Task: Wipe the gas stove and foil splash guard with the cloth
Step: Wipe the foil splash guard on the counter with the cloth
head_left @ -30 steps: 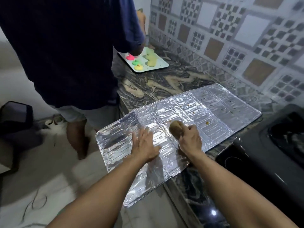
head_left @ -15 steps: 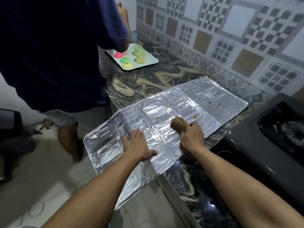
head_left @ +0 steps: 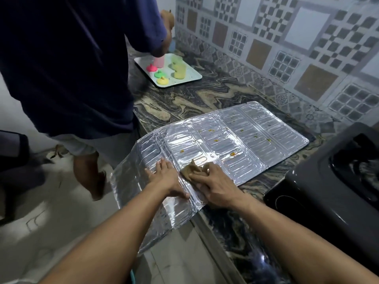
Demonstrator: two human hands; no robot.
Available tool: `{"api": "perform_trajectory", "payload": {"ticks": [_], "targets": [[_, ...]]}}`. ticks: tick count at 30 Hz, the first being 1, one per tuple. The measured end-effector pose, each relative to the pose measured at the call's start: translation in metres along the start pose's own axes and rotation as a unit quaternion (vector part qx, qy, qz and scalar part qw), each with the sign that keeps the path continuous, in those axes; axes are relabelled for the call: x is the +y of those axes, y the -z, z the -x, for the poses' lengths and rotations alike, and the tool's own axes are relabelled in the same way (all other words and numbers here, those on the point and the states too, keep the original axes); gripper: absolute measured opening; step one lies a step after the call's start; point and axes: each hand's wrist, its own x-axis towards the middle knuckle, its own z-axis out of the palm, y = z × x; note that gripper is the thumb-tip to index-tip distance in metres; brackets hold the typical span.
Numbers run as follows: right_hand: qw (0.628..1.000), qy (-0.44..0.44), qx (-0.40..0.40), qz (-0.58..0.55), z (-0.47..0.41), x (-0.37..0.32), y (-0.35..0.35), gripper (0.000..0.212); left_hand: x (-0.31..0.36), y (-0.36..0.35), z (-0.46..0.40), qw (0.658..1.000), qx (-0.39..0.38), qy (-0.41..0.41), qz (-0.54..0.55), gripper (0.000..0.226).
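On the marbled counter [head_left: 184, 103], the foil splash guard [head_left: 246, 140] lies unfolded and flat, its near-left panel hanging past the counter edge toward seven o'clock with nothing under it. The left hand [head_left: 166, 179] rests flat on the foil, fingers straight and slightly spread, pointing toward eleven o'clock. Just beside it, at its three o'clock, the right hand [head_left: 213, 181] bears down on a crumpled brown cloth [head_left: 191, 170], fingers curled over the wad; whether the thumb is tucked under I cannot tell.

To my eye this sheet is very light, thin and springy along its creases, so it would skid or buckle under a hard rub. The embossed ribs would likely dent if pressed with fingertips. A flat palm close to the cloth seems the sensible hold, kept on the part backed by stone, never on the overhanging flap. The foil's edges may be sharp.

Small yellow-orange spatters [head_left: 232, 154] dot the panels toward one and two o'clock of the cloth, well apart from it, so much of the guard looks yet to be wiped. At three o'clock sits the black gas stove [head_left: 328, 191], untouched by either hand.

Another person in a dark shirt [head_left: 67, 64] stands at ten o'clock, busy over a tray [head_left: 192, 76] of coloured moulds.
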Motion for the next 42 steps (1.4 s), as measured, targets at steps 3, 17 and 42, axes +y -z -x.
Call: {"api": "perform_trajectory", "payload": {"ticks": [3,17,42], "targets": [[0.999,-0.035,0.036,-0.001,-0.003,0.013,-0.001,0.037,0.0,0.005,0.003,1.0,-0.003,-0.001,-0.018,0.146],[0.998,0.01,0.052,0.02,-0.006,-0.021,-0.005,0.033,-0.003,0.004,0.0,0.999,0.053,0.009,-0.003,0.139],[0.915,-0.36,0.18,0.001,-0.069,0.076,0.003,0.035,-0.008,0.024,-0.004,0.994,0.103,0.002,0.023,0.082]]}}
